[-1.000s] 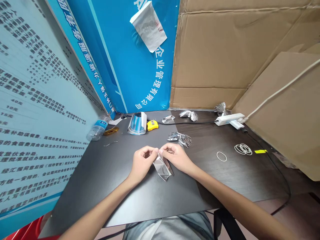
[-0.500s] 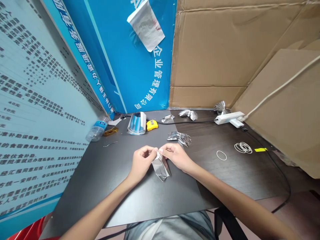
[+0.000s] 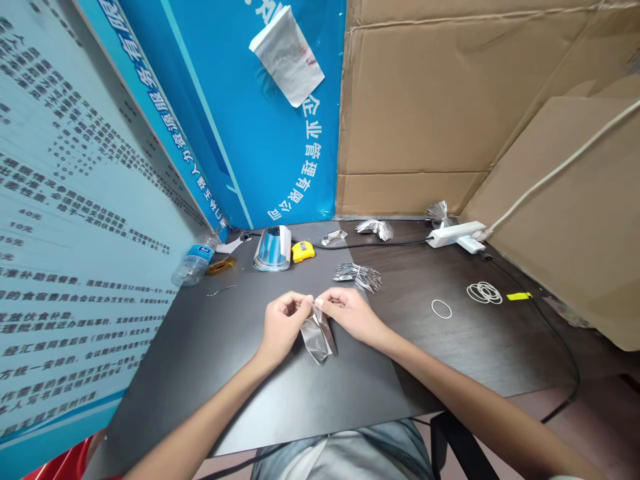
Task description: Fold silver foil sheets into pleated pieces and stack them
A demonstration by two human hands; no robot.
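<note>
My left hand (image 3: 286, 323) and my right hand (image 3: 353, 317) meet above the middle of the dark table. Both are closed, thumbs against fingertips, on the top end of a silver foil piece (image 3: 317, 339). The foil hangs down from the pinch toward me, folded and creased, its lower end spreading into flaps. What exactly lies between the fingertips is hidden. Just beyond my hands lies a bundle of silver foil strips (image 3: 357, 275), gathered at the middle.
Behind stand a blue-and-silver roll (image 3: 273, 250) and a yellow tape measure (image 3: 303, 251). To the left are a plastic bottle (image 3: 193, 263) and a tape roll (image 3: 221, 266). White rubber bands (image 3: 484, 293) and a power strip (image 3: 456, 235) are on the right. More foil bundles (image 3: 375, 229) lie at the back.
The foil's lower end has shifted slightly left and its flaps look a little closer together. Both hands keep their pinch at nearly the same place. The view has turned slightly.
</note>
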